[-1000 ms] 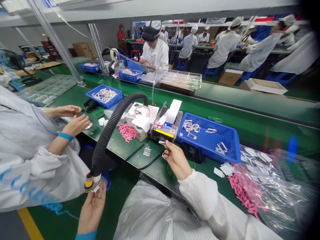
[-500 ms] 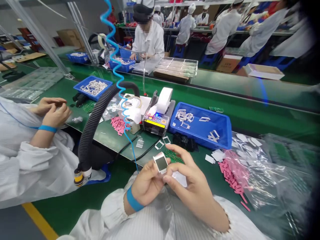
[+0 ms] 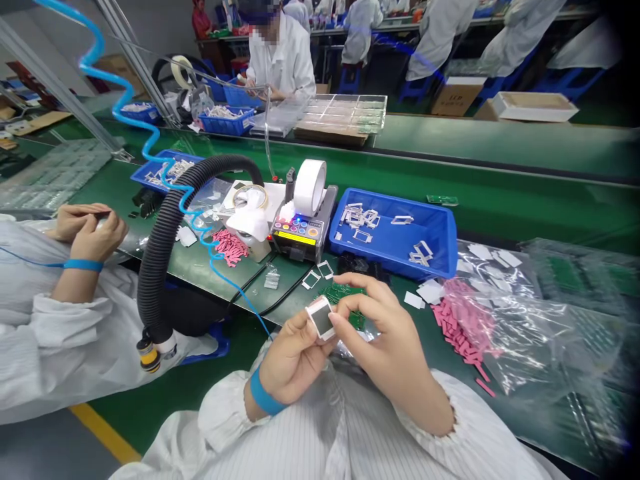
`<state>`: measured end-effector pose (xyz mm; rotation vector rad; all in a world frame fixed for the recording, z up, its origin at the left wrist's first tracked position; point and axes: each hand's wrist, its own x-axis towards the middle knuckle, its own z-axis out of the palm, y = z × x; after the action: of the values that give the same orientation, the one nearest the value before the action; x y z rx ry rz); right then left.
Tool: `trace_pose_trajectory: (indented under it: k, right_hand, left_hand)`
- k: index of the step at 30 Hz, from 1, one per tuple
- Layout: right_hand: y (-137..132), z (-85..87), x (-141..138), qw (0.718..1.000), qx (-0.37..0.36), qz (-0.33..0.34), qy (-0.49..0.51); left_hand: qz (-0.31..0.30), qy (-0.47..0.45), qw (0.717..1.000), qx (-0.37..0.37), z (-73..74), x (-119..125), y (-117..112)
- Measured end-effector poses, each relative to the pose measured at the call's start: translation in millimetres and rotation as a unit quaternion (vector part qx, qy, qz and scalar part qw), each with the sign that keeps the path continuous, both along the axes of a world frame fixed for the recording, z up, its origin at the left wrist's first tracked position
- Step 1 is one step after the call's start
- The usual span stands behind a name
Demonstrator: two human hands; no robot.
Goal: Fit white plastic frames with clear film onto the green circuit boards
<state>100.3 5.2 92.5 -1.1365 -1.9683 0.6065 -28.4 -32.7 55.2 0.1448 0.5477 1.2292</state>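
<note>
A small display screen (image 3: 323, 320) with a dark face and a white frame is held in front of my body. My left hand (image 3: 289, 360), with a blue band at the wrist, pinches its left side between thumb and fingers. At the right edge, my right hand (image 3: 385, 333) has its thumb and index finger closed on the screen; the other fingers are bent above. Beyond my hands, two white frames (image 3: 319, 275) lie on the green bench. Green circuit boards (image 3: 345, 295) are partly hidden behind my right fingers.
A blue bin (image 3: 400, 250) contains white frames. Left of it stands a tape dispenser (image 3: 303, 233), beside a black flexible hose (image 3: 155, 267). Pink strips (image 3: 455, 330) and clear plastic bags (image 3: 540, 340) lie at right. A co-worker's hands (image 3: 90, 233) are at left.
My right thumb and index finger have moved up from the screen's lower corner to its right edge. The screen has tilted slightly. The view has shifted, and the blue coiled hose appears farther left.
</note>
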Motion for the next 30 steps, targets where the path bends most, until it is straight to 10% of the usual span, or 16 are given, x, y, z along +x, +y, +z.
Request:
trace_pose_trajectory:
  k: [5,9,14,19,25,30]
  right_hand:
    - [1,-14.7,-2,0.989,0.126,-0.038,-0.062]
    - [-10,-37.0,-5,0.95,0.226,0.055,-0.207]
    - [-9,-63.7,15,0.941,0.139,0.155,-0.265]
    - [32,-92.8,49,0.952,-0.037,-0.049,-0.301]
    - [54,-110.3,57,0.946,-0.046,-0.064,-0.315]
    - [53,-111.0,58,0.964,-0.032,-0.043,-0.26]
  left_hand:
    - [0.012,0.007,1.0,-0.019,-6.1,-2,1]
    - [-0.015,0.015,0.997,-0.069,-14.7,-9,3]
    - [0.029,0.09,0.994,-0.059,-30.3,-26,3]
    - [0.019,0.277,0.96,0.027,-37.1,-43,-3]
    - [-0.091,0.468,0.871,0.118,-34.2,-41,4]
    - [-0.09,0.352,0.928,0.085,-29.8,-32,16]
